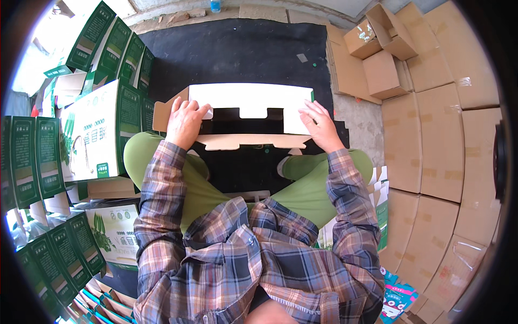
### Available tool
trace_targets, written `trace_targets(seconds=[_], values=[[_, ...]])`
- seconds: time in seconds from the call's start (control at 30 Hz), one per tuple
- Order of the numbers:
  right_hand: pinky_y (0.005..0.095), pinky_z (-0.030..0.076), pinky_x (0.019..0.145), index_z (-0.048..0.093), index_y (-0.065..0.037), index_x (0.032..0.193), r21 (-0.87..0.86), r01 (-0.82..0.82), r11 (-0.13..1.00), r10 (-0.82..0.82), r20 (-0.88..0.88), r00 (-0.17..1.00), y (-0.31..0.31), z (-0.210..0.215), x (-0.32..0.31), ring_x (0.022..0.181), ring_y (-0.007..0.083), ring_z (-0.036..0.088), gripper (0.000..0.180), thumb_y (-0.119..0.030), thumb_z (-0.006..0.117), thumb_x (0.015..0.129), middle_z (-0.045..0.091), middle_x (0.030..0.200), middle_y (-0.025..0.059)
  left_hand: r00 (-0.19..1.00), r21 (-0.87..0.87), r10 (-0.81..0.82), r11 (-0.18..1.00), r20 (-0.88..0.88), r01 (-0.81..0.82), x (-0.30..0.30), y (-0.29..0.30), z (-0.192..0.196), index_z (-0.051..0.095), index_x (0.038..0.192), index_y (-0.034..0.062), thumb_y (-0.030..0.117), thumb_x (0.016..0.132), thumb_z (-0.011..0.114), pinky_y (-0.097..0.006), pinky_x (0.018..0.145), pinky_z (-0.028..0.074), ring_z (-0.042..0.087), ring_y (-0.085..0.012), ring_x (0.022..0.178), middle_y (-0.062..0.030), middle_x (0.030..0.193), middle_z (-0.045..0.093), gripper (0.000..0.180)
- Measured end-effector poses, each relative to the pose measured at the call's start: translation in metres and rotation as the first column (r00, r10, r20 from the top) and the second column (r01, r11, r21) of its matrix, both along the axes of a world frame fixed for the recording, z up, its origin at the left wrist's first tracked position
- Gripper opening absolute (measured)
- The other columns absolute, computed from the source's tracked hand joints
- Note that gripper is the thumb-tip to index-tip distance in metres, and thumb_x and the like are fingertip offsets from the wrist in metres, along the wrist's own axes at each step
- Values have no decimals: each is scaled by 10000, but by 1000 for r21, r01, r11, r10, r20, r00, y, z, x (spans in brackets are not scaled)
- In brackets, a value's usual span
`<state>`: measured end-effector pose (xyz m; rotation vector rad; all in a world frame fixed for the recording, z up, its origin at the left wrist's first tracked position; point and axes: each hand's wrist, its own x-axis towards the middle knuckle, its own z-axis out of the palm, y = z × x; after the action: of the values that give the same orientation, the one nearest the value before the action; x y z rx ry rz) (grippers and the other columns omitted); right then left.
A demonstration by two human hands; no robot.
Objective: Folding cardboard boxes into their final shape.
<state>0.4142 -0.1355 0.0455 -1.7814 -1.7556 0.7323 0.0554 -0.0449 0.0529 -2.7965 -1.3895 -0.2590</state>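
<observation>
In front of my crossed legs is a partly folded cardboard carton (253, 93), white on its upper panel with bare brown board on its edges. Notched flaps frame a gap in its middle, through which dark shows. My left hand (185, 121) is closed over the carton's left end, its fingers bent round the white panel's edge beside a brown side flap (162, 114). At the opposite end my right hand (320, 125) holds the white end flap, fingertips on its outer edge. The undersides of both hands are hidden.
Green-and-white printed cartons (91, 129) stand in rows along my left. Brown cardboard boxes (440, 140) line the right, with small open ones (386, 73) at the far right. A black mat (232, 51) covers the floor ahead. A blue-and-pink package (398, 299) lies at the lower right.
</observation>
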Motion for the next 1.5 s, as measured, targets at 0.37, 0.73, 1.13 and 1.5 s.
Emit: trace_targets(seconds=[0.37, 0.73, 1.13, 1.5], values=[[368, 431, 940, 648, -77, 1119, 42, 22, 999, -24, 42, 999, 3, -16, 1, 1153, 310, 519, 334, -312, 521, 919, 446, 1376, 121, 238, -246, 226, 967, 945, 59, -31, -23, -11, 302, 1395, 14, 481, 921, 488, -359, 1024, 356, 479, -226, 1146, -136, 1215, 515, 691], [400, 423, 935, 618, -109, 1166, 149, 103, 984, -123, 135, 983, 3, -20, -6, 1131, 321, 503, 392, -369, 588, 874, 507, 1276, 134, 866, -213, 335, 938, 371, -272, 23, -19, -21, 537, 1271, 178, 179, 778, 679, -411, 880, 386, 480, -274, 1070, -54, 1182, 541, 512], [487, 396, 967, 508, -262, 1290, 76, -21, 997, -14, 433, 901, -8, -5, -33, 1260, 424, 311, 774, -257, 837, 589, 294, 1422, 124, 982, -178, 129, 979, 137, -104, 30, -30, -13, 560, 1240, 242, 347, 682, 772, -580, 985, 263, 349, -280, 1256, 10, 1329, 474, 606], [505, 374, 978, 640, -183, 1127, 55, -68, 996, 35, 464, 885, -10, -9, -31, 1255, 442, 300, 536, -253, 814, 625, 332, 1404, 139, 996, -267, 80, 961, 32, -69, 28, -30, -15, 610, 1164, 241, 390, 748, 713, -614, 946, 242, 421, -234, 1161, 44, 1216, 551, 454]])
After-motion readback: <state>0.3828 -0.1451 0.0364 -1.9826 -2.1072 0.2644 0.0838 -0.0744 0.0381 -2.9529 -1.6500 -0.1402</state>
